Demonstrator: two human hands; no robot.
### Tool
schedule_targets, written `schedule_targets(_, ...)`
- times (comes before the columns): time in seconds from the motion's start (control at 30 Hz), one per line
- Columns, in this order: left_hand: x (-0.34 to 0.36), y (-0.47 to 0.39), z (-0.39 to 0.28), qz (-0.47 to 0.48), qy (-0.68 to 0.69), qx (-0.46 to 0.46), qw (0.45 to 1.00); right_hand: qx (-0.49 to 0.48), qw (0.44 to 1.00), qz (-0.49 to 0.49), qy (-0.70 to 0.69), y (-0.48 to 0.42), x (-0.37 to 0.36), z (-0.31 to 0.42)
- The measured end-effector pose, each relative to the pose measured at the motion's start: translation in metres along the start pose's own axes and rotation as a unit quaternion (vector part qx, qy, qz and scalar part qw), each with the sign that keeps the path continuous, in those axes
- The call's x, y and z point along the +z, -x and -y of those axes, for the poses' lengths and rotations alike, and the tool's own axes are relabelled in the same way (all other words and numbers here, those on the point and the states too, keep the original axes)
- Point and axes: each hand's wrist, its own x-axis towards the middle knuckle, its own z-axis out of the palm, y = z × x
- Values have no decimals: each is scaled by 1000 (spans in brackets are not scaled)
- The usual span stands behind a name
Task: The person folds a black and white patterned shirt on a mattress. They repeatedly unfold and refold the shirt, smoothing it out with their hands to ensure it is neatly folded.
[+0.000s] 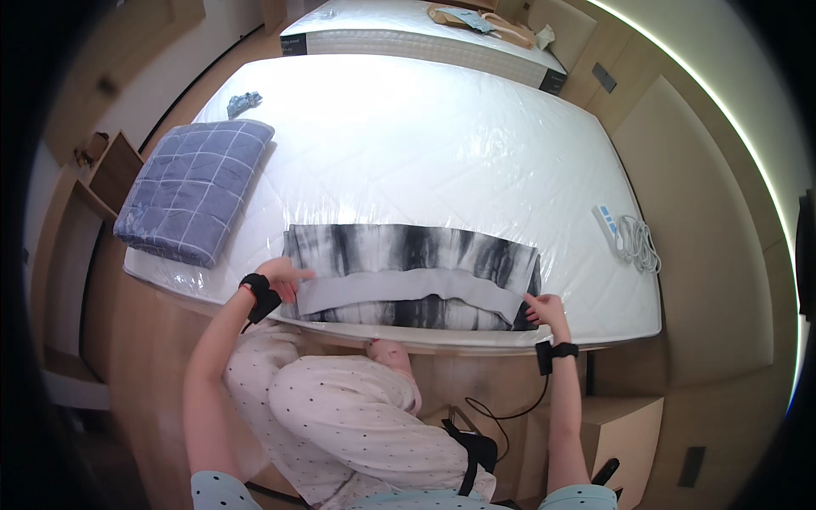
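Observation:
A piece of black, grey and white streaked fabric (408,248) lies spread along the near edge of a plastic-covered mattress (408,153). Its near part is folded over, showing a plain light grey underside as a curved band. At the fabric's left end is my left hand (287,276), fingers apart, index finger pointing across the cloth; nothing shows in its grasp. My right hand (544,311) pinches the fabric's right end near the band's corner, thumb and fingers together. Both wrists wear black straps with small black boxes.
A folded blue checked quilt (194,188) lies at the mattress's left side, with a crumpled blue-grey item (244,103) beyond it. A power strip (604,222) with coiled cable rests at the right. A second mattress (414,41) stands behind. A wooden cabinet (628,440) stands low right, near a hanging black cable.

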Motion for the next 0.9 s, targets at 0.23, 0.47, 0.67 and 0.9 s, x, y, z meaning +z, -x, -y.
schedule_targets(0.23,25,-12,34,-64,99,97,988,-28,996,41,-73,6,27,5)
schedule_targets(0.47,3,-16,70,-118,106,120,980,-182,959,-146,-163,-14,8,-36)
schedule_targets(0.67,16,-11,68,-159,68,79,982,-161,962,-221,14,-4,24,-61)
schedule_targets(0.9,13,-24,56,-101,118,62,986,-80,973,-218,-9,-13,22,-54)
